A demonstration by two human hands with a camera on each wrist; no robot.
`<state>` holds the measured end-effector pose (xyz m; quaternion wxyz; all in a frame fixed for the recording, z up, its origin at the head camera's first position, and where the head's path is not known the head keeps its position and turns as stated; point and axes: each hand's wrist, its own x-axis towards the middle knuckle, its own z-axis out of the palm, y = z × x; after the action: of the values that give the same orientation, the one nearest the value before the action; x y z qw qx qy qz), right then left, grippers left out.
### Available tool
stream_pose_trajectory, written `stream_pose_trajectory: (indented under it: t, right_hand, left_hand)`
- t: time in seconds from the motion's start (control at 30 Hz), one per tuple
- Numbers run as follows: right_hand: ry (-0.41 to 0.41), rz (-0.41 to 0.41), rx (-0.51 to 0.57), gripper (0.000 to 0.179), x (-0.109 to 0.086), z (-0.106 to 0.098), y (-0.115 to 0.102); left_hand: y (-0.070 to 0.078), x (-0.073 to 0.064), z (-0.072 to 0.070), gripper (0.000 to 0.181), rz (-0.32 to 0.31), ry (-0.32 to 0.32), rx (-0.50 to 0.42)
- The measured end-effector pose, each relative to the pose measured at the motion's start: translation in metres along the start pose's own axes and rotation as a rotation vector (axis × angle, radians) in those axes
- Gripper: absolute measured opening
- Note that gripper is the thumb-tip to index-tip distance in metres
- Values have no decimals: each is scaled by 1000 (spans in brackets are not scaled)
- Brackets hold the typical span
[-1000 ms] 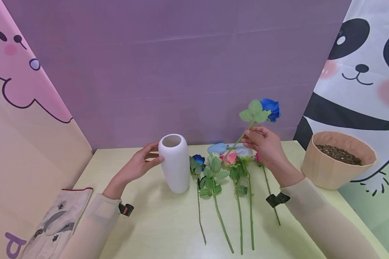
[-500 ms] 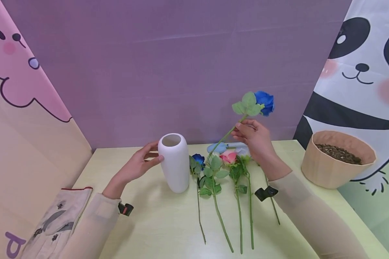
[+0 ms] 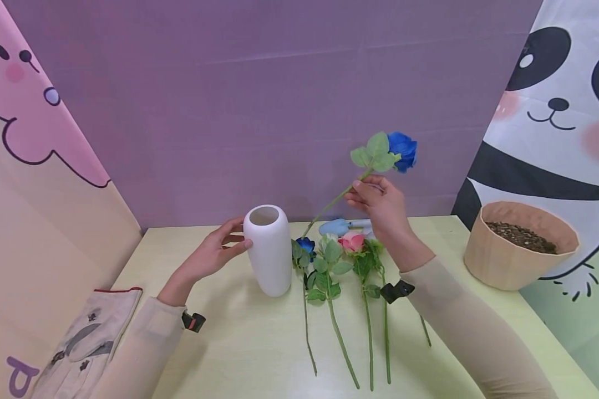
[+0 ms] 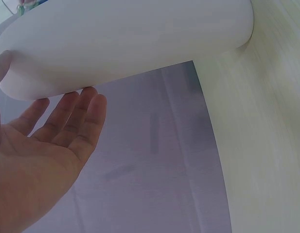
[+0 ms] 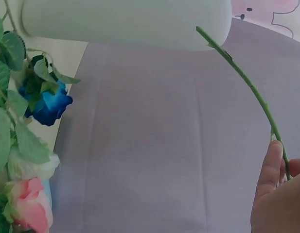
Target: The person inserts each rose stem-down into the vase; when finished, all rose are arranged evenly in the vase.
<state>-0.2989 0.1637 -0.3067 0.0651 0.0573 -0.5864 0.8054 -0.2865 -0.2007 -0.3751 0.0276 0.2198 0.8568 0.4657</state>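
In the head view a white vase point(image 3: 268, 255) stands upright on the table. My left hand point(image 3: 213, 254) holds its upper left side, thumb on the front and fingers behind; the left wrist view shows several fingertips point(image 4: 89, 92) against its wall. My right hand point(image 3: 385, 208) pinches the stem of a blue rose point(image 3: 403, 151) just below the leaves. The bloom points up and right, and the bare stem point(image 5: 256, 94) slants down and left toward the vase. In the head view its lower end is beside the vase, over another blue rose point(image 3: 306, 247) lying there.
Right of the vase lie a white rose, a pink rose point(image 3: 351, 242) and other green stems point(image 3: 371, 343). Behind them is a light blue tool point(image 3: 335, 226). A tan pot point(image 3: 494, 257) holding soil stands at the right; a grey cloth item point(image 3: 92, 327) with red edging lies left.
My right hand has moved left and up with the blue rose, bringing the stem's lower end nearer the vase. The left hand and the vase stay in place.
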Motion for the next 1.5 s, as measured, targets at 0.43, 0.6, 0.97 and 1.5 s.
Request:
stream_pose_trajectory:
  t: [0.43, 0.6, 0.97, 1.5]
  right_hand:
    - [-14, -9, 58, 25, 3, 16, -8]
    - [-3, 0, 96, 24, 4, 20, -10]
    - [-5, -7, 174, 21, 4, 32, -12]
    - [6, 21, 127, 17, 6, 47, 5]
  left_hand:
    - [0, 1, 0, 61, -5, -3, -11]
    - [0, 0, 1, 62, -16, -1, -6]
    - [1, 0, 1, 61, -16, 6, 3]
    - [-1, 1, 1, 60, -16, 3, -6]
